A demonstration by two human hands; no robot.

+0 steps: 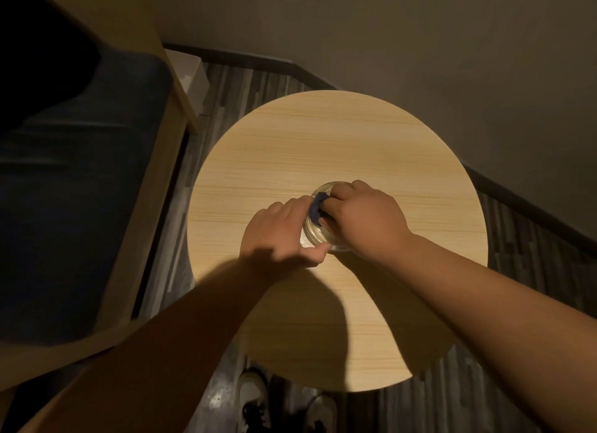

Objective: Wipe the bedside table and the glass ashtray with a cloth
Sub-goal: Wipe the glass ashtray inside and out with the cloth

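The glass ashtray (323, 221) sits on the round bedside table (323, 135), a little toward the person's side of its centre and slightly right. Both hands meet at it. The left hand (277, 232) curls round the ashtray's left wall, thumb hooked along the near rim, bracing it against the wood. The right hand (365, 216) comes over the ashtray from the right, its fingers bunched on a dark blue cloth (318, 206) and pushed down into the bowl — only a crumpled wad of the cloth shows between the two hands.

The step in hand looks like the inside wipe of the ashtray. To do it well, the bracing hand should keep the glass pinned flat so it cannot skate across the smooth top, while the cloth travels round the whole inner wall and floor rather than scrubbing one patch. The rim and outer wall still need a pass, which calls for shifting the left grip. Glass is slick and heavy — lift it only with a firm hold.

Left of the ashtray, beyond the table's edge, stands a bed frame (155, 187).
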